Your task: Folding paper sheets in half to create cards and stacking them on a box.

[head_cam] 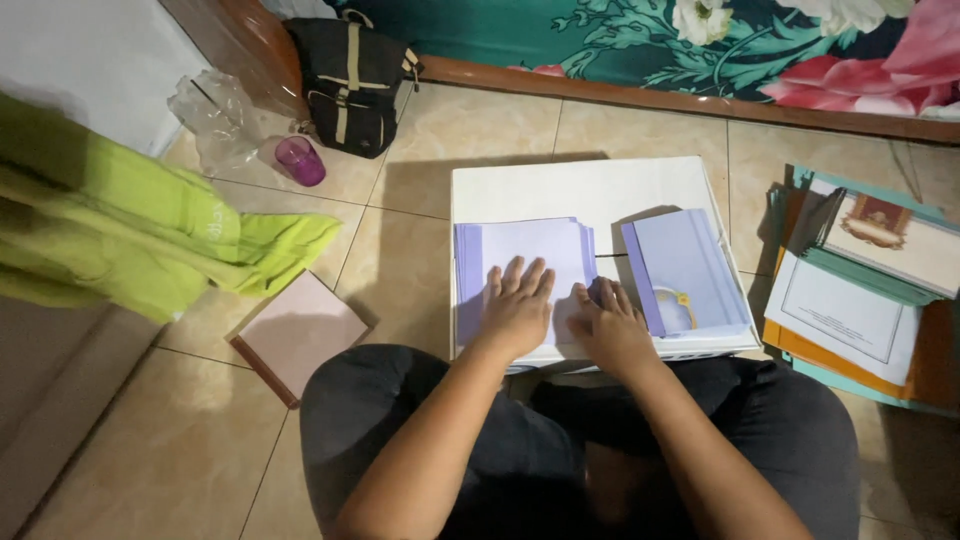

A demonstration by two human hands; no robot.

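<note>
Both hands lie flat, fingers spread, gripping nothing: left hand and right hand press the lilac paper stack on the white low table. Lilac booklets sit beside; beige floor tiles all around.

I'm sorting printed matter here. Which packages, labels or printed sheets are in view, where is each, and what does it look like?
Lavender sheet stack: on the white box, under the left hand.
Lavender card: right on the box, small gold picture near its lower edge.
Framed certificate: floor pile at right, cream, ornate centre.
White sheet: same pile, thin border.
Clear plastic bag: floor, upper left, crumpled.
</note>
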